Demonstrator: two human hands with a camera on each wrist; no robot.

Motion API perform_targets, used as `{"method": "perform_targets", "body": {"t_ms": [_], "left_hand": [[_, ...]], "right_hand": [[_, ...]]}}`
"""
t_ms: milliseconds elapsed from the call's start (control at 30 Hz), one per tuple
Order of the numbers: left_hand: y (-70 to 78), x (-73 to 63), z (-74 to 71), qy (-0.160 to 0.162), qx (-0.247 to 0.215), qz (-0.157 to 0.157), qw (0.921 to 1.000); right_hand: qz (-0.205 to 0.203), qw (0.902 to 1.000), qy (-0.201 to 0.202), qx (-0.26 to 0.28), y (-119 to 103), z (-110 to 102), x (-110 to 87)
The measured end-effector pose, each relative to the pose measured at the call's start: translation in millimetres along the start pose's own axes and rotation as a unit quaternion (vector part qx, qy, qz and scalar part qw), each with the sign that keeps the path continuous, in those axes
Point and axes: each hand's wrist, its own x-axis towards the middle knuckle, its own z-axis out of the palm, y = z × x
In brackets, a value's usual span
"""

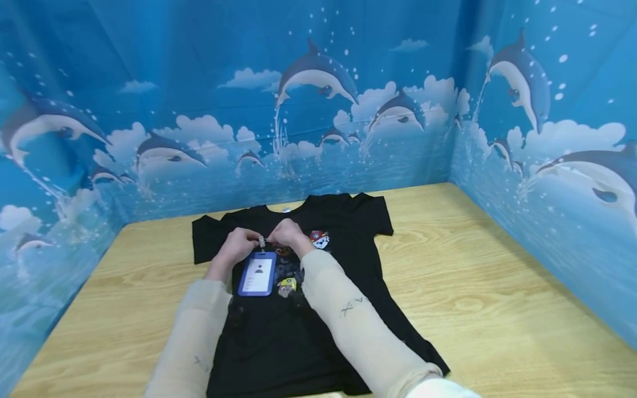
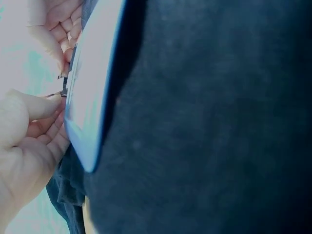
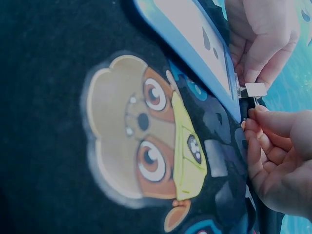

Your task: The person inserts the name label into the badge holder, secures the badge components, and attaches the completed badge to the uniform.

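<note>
A blue-framed ID badge (image 1: 257, 273) with a white card lies on the chest of a black T-shirt (image 1: 278, 342). At its top edge sits a small metal badge clip (image 3: 256, 89), between both hands. My left hand (image 1: 238, 245) pinches the clip from the left side; its thumb (image 2: 44, 107) presses close to the metal in the left wrist view. From the right, my right hand (image 3: 282, 151) pinches a thin metal piece of the clip between thumb and fingertips. The fingertips partly hide the clip.
The T-shirt is spread on a wood-grain table (image 1: 487, 265), its neckline toward the back. Cartoon dog prints (image 1: 287, 286) decorate its front. A blue dolphin-printed curtain (image 1: 209, 110) stands behind and along both sides of the table.
</note>
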Motion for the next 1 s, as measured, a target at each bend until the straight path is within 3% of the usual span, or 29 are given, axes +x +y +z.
{"method": "perform_targets", "body": {"t_ms": [300, 433, 567, 733, 800, 900, 1000], "left_hand": [[0.1, 1.3, -4.1, 0.016, 0.013, 0.017, 0.9996], [-2.2, -0.2, -5.0, 0.027, 0.026, 0.044, 0.9983], [-6.6, -2.6, -7.4, 0.068, 0.046, 0.071, 0.9941], [-12.9, -7.9, -15.2, 0.123, 0.113, 0.064, 0.9839], [-14.7, -10.6, -18.7, 0.123, 0.156, 0.054, 0.9786], [-16.6, -14.6, -23.9, 0.096, 0.209, 0.046, 0.9722], [-18.7, -18.1, -28.0, 0.064, 0.229, 0.038, 0.9705]], "right_hand": [[-0.026, 0.9976, -0.033, -0.055, -6, -4, -0.2], [-0.031, 0.9941, -0.063, -0.083, -7, -11, -1.3], [-0.054, 0.9878, -0.065, -0.131, -7, -25, -2.4], [-0.091, 0.9787, -0.064, -0.173, 0, -51, -1.7], [-0.107, 0.9747, -0.067, -0.185, 4, -62, -2.2], [-0.129, 0.9651, -0.060, -0.220, 9, -81, -3.5], [-0.144, 0.9479, -0.035, -0.282, 17, -99, -4.3]]}}
